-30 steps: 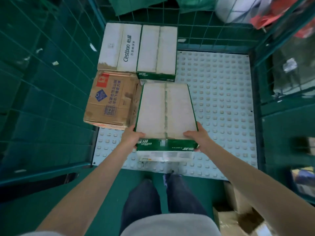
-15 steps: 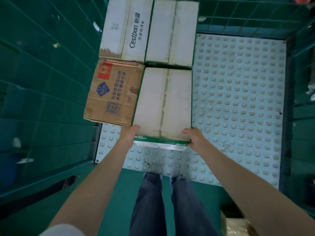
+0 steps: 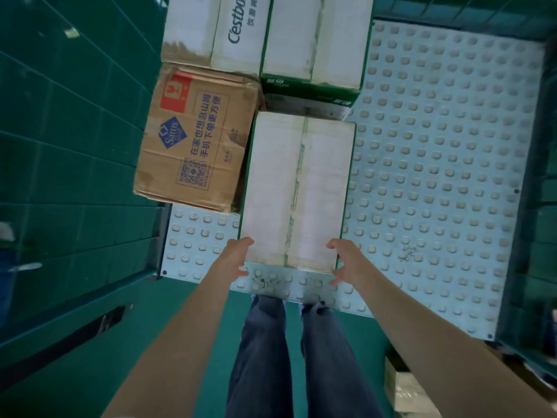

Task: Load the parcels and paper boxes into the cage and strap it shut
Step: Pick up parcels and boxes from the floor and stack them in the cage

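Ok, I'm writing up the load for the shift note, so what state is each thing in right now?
Front white box: taped shut, flat on the cage floor.
Brown box: closed, creased.
Cestbon box: closed, at the back.
Back white box: taped shut.
Left hand: at the front box's near left corner, grip unclear.
Right hand: at its near right corner, grip unclear.

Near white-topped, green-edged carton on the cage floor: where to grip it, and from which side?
Grip the white-topped carton at its two near corners, coming from the open front of the cage. Its left long side sits against the brown cardboard box and another white-and-green carton stands beyond its far end; only the near end and right side are free.
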